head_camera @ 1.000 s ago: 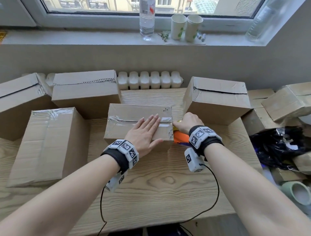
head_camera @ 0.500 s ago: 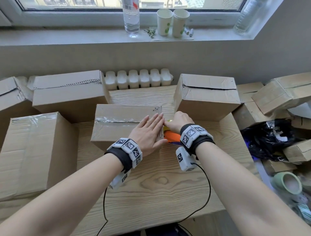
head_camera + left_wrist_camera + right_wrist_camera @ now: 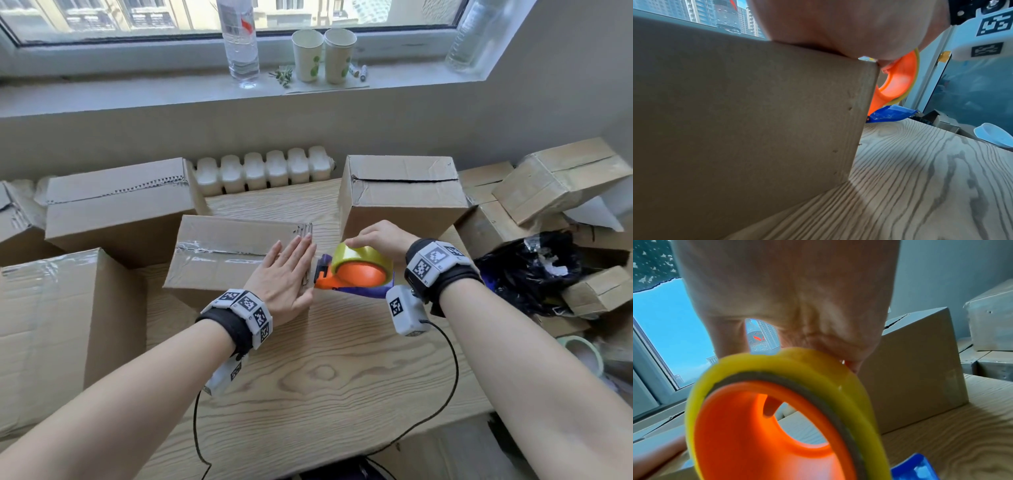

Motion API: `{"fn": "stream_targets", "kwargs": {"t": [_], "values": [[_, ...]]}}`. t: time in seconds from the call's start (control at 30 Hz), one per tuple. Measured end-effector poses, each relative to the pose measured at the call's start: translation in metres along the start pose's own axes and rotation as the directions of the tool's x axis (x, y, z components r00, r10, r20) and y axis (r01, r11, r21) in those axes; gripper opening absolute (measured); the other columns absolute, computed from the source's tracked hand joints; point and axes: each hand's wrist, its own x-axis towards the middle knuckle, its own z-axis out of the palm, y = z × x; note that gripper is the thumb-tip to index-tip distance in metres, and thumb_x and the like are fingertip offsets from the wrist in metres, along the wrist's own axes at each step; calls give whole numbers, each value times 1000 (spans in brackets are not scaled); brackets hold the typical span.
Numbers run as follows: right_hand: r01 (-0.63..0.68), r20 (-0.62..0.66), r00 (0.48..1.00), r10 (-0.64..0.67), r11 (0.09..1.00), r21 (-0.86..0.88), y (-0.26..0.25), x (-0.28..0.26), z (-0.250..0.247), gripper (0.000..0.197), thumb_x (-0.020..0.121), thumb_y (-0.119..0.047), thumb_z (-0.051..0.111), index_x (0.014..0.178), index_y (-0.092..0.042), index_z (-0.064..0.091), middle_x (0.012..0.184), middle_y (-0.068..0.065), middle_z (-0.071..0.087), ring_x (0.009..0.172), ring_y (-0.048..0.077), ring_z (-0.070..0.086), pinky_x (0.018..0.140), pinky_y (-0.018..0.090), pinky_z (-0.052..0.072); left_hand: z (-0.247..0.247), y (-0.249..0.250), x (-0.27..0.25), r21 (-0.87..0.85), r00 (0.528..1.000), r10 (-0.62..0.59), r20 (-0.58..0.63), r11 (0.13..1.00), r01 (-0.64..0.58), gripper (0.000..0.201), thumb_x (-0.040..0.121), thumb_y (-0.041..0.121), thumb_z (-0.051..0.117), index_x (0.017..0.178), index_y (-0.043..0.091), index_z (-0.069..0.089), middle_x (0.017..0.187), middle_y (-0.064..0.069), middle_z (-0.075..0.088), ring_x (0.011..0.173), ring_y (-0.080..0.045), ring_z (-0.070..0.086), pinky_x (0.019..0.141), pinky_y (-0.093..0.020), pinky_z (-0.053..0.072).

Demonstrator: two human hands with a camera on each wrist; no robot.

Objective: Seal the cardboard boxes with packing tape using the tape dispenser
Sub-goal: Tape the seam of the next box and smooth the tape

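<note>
1. The left hand [image 3: 286, 274] lies flat on the right end of the middle cardboard box [image 3: 222, 253], fingers [image 3: 301, 245] straight and close together, pressing on the top where a strip of clear tape [image 3: 212, 247] runs along the seam.
2. From the left wrist view, the heel of this hand [image 3: 849, 27] sits on the box's top edge, and the box's plain side [image 3: 746, 121] fills most of the picture.
3. The right hand [image 3: 378, 238] grips the tape dispenser [image 3: 356, 274] from above, fingers curled over the yellowish tape roll [image 3: 359, 257].
4. The dispenser has an orange body and a purple-blue part beneath it; its front end is just beside the box's right end, close to the left hand's little-finger side. Whether it touches the box cannot be told.
5. In the right wrist view the roll [image 3: 818, 369] rings the orange hub [image 3: 748, 434], with the hand [image 3: 789, 296] clamped on the top of it.
6. The box stands on the wooden desk [image 3: 325, 377], near its middle.
7. Other cardboard boxes stand around it: one with an open seam at the right rear [image 3: 400, 192], a large one at the left rear [image 3: 116, 205], a taped one at the near left [image 3: 61, 325], and a pile at the far right [image 3: 561, 178].
8. A white radiator [image 3: 263, 169] shows behind the desk.
9. On the windowsill stand a water bottle [image 3: 239, 44] and two paper cups [image 3: 323, 54].
10. A crumpled black bag [image 3: 534, 270] lies among the boxes at the right.
</note>
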Motion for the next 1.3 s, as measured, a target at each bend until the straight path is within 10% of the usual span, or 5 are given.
{"fn": "stream_targets", "kwargs": {"t": [0.97,1.17,1.3], "values": [[-42,-215,975,50,998,42,49,-46,-57,66,48,-77,71,50,-22,34,58,2,29,58,18,34,59,29,28,3,-3,2,-28,1000,14,-22,1000,-14,87,73,59,3,149,17,-8,152,2,-19,139,-10,-20,115,-34,-13],[46,-222,975,24,952,303,39,-49,-53,59,43,-61,81,70,-11,63,67,8,51,62,20,49,59,29,37,1,-3,2,-48,999,13,-30,999,-14,88,72,59,5,149,18,-7,154,3,-16,139,-8,-20,115,-33,-13],[96,-196,981,-11,896,434,32,-52,-45,31,68,-34,80,70,-6,67,63,4,61,59,19,53,55,24,42,1,-3,1,-67,999,12,-32,998,-14,88,72,58,7,149,19,-6,155,2,-14,141,-9,-17,116,-33,-13]]}}
